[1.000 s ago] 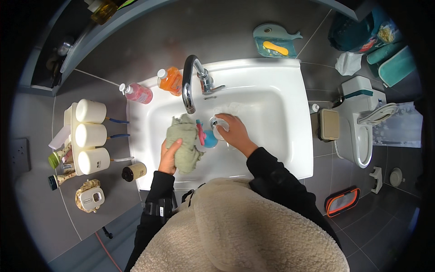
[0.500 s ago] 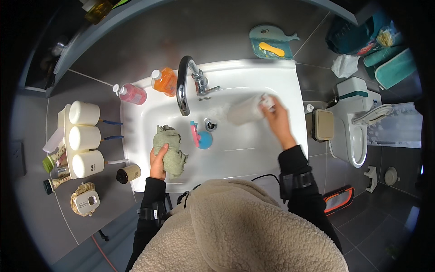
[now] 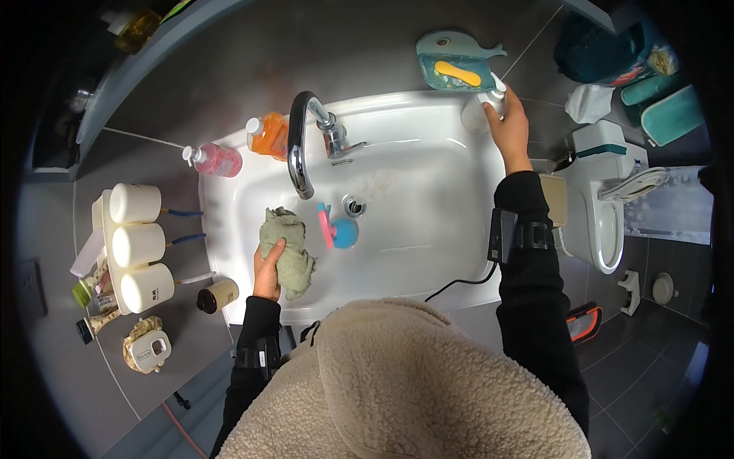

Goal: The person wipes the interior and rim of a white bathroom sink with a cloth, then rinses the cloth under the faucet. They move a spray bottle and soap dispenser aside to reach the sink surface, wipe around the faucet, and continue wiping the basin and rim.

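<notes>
Over the left side of the white sink [image 3: 428,268], my left hand [image 3: 267,269] is closed on a bunched green cloth [image 3: 287,249]. At the sink's far right corner my right hand [image 3: 508,126] grips a white pump bottle [image 3: 475,115] near its top. Its fingers partly cover the pump head. A small blue-and-pink spray bottle [image 3: 345,233] lies in the basin beside the drain [image 3: 354,205]. The chrome faucet [image 3: 300,153] arches over the basin, left of the drain.
An orange bottle [image 3: 269,136] and a pink pump bottle [image 3: 214,160] stand on the sink's far left rim. A brown-capped bottle [image 3: 219,296] is at the near left edge. White cups [image 3: 141,245] hang on the left wall. A whale-shaped holder [image 3: 455,53] is behind the far right corner.
My right hand has carried the white pump bottle from above the basin to the far right corner of the sink. My left hand stays in place with the cloth.
</notes>
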Tool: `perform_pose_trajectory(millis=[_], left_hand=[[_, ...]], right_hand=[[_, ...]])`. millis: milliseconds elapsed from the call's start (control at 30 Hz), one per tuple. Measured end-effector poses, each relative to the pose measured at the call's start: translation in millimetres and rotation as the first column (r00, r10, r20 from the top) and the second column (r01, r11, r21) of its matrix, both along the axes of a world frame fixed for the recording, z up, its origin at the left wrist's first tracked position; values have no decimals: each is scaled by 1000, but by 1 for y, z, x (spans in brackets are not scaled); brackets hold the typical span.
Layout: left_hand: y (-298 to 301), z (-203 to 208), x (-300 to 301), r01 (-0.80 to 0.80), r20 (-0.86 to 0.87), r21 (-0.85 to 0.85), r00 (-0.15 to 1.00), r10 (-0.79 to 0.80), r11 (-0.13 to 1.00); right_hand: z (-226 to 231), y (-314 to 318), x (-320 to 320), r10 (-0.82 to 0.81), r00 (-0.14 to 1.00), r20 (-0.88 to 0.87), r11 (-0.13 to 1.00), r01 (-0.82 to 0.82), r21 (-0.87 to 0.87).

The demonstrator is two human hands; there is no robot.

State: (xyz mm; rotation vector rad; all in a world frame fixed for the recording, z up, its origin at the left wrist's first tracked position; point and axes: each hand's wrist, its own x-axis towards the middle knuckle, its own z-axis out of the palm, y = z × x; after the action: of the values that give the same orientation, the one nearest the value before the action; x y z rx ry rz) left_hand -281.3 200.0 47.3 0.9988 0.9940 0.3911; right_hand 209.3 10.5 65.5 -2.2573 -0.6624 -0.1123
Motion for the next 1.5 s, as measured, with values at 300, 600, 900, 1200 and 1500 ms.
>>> perform_pose_trajectory(millis=[300,600,900,1200,1500], left_hand=[[2,-10,5,-17,-25,-77,1000,15,997],[8,-4,9,10,-35,8,999,-9,1000],[-1,-7,8,-7,-40,12,999,8,1000],[5,-19,-6,-62,-15,-19,998,62,998],[-5,-13,17,60,7,18,998,-60,998]], right_hand=[[-42,34,-143,-41,990,137,959,1,284],[-83,70,-321,568,723,-394,756,-647,-98],[-83,43,-294,506,725,-468,824,-566,15],[10,-94,-147,186,950,-251,981,-165,103],[37,-103,-77,-224,971,-85,959,203,-199]])
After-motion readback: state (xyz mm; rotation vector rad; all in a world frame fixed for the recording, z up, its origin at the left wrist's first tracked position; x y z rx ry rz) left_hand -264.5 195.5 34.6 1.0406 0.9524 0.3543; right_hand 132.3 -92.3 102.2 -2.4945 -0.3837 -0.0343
